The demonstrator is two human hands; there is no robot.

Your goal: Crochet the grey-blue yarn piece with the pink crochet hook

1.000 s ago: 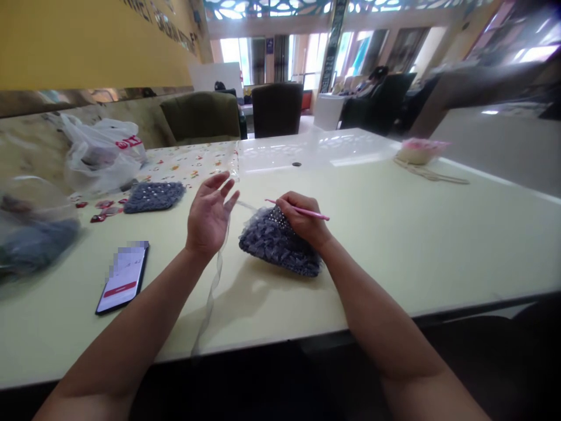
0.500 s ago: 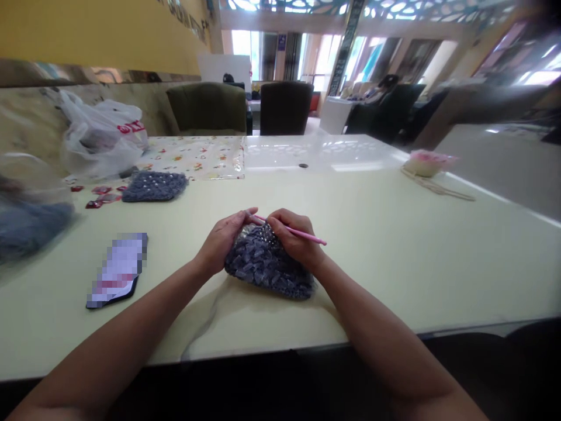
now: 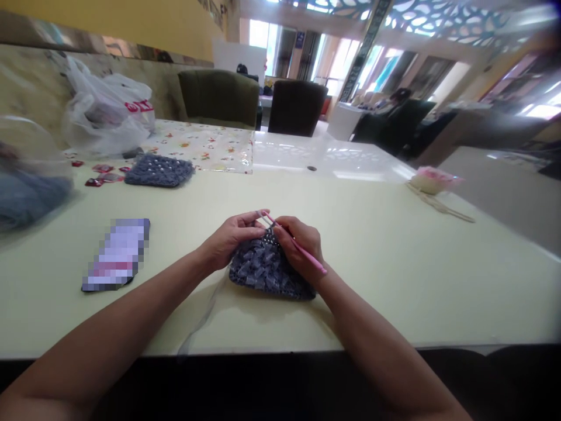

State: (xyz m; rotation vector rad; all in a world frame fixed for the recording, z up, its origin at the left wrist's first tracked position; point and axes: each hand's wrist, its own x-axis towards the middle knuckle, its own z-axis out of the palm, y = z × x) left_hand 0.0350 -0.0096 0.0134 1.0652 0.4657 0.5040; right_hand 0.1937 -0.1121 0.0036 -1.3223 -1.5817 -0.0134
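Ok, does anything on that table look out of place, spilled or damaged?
Nothing looks spilled or damaged. Untidy, though: small red packets lie scattered at the left, beside the gray piece. The pale ribbon trails from below the left hand to the front edge of the table and might snag.

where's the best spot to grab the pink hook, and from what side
Probably its blunt rear end, from above: that part of the pink hook juts from the right hand, uncovered, while the thin tip sits by the left hand.
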